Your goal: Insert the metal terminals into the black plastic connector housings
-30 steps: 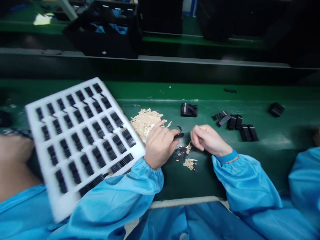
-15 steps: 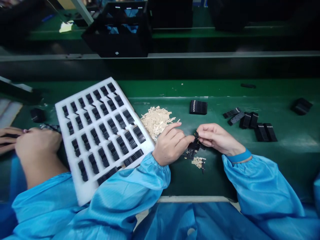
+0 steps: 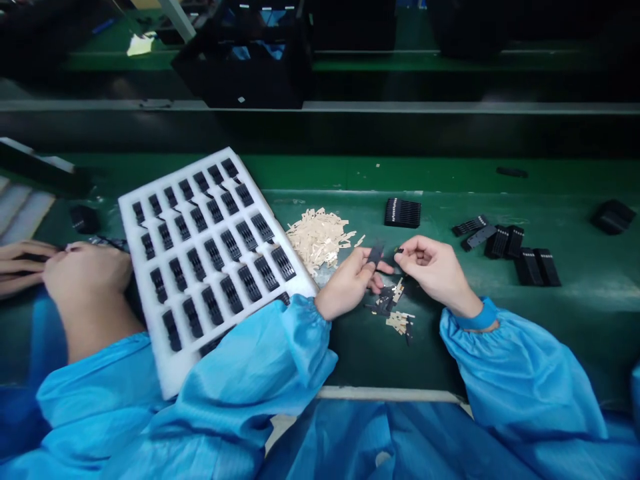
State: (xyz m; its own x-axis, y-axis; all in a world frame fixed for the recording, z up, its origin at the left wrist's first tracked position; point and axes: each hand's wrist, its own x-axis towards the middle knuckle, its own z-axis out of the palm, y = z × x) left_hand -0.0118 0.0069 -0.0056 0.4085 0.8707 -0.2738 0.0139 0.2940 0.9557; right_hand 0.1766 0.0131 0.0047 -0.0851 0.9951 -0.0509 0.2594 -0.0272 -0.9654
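My left hand (image 3: 350,280) is closed on a flat black plastic strip (image 3: 376,252), which sticks up between thumb and fingers. Just to its right, my right hand (image 3: 431,270) pinches a small dark piece (image 3: 399,252); its exact kind is too small to make out. On the bench below both hands lie loose black strips (image 3: 384,301) and a little cluster of cream-coloured flat pieces (image 3: 400,323). A larger heap of cream flat pieces (image 3: 320,237) lies beyond my left hand, against the edge of a white foam tray (image 3: 163,373) that holds rows of black slotted parts (image 3: 231,295).
Black slotted blocks (image 3: 403,213) stand beyond my hands, with more black blocks (image 3: 537,267) to the right. One dark block (image 3: 613,217) sits far right. At left, a co-worker's hands (image 3: 85,270) work beside the tray. A black bin (image 3: 245,77) stands on the rear shelf.
My hands have moved apart from where they met. The left has turned, showing the black strip in its fingers; the right has drawn slightly back with a small piece.
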